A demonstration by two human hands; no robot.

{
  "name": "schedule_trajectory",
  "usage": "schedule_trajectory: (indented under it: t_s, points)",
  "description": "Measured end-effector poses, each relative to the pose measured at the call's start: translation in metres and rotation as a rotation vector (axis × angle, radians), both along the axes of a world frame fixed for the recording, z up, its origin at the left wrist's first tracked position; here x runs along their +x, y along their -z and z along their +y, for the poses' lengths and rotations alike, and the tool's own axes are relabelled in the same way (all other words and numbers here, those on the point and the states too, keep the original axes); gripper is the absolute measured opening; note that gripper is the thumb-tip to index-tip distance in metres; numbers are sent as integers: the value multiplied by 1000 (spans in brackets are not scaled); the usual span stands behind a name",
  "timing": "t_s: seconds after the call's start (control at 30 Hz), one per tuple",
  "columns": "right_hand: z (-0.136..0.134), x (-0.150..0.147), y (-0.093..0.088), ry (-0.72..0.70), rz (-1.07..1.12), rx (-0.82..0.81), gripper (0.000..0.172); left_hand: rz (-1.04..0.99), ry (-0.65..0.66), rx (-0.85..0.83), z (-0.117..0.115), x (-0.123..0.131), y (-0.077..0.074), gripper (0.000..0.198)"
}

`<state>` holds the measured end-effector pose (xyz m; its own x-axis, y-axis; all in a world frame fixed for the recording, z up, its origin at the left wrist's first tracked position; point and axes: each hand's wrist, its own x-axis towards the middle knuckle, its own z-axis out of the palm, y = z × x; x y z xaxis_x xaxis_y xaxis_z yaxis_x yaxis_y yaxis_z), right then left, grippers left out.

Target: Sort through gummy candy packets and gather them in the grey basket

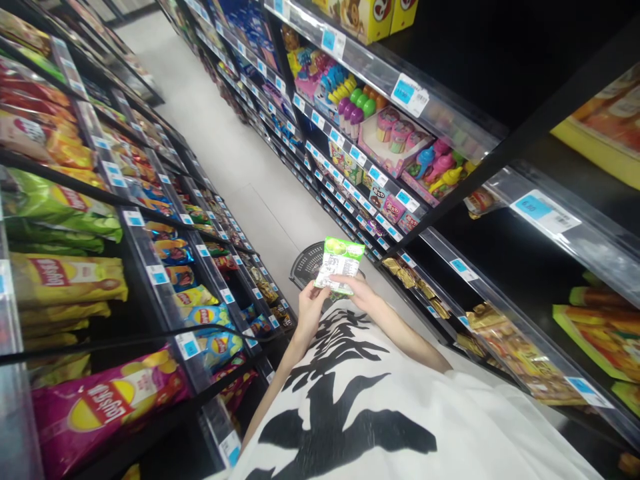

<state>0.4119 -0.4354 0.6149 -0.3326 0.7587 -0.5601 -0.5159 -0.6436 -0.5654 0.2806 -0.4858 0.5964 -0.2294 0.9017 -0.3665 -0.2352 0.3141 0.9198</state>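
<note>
A small green and white snack packet (341, 259), with round green fruit pictured along its top, is held up in front of my body. My left hand (313, 303) grips its lower left corner. Across the lower right part of the packet lie the fingers of my right hand (356, 291), holding it too. Behind the packet is a dark perforated basket (306, 262), partly hidden by the packet and my hands. What the basket contains is hard to make out.
Shelves of chip bags (70, 280) line the left side, with a purple chip bag (110, 403) closest. On the right, shelves carry colourful candy toys (355, 103) and gold-wrapped packs (515, 347). Price tags (545, 208) edge the shelves. A pale floor aisle (220, 127) runs between them.
</note>
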Motion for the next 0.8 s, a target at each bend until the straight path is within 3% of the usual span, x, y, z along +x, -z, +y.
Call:
schedule_trajectory:
  t_s: [0.3, 0.8]
  points:
    - [-1, 3, -2, -20, 13, -7, 50, 35, -4, -46, -1, 3, -7, 45]
    - [-2, 3, 1, -40, 4, -1, 48, 73, -17, -47, -4, 3, -6, 43]
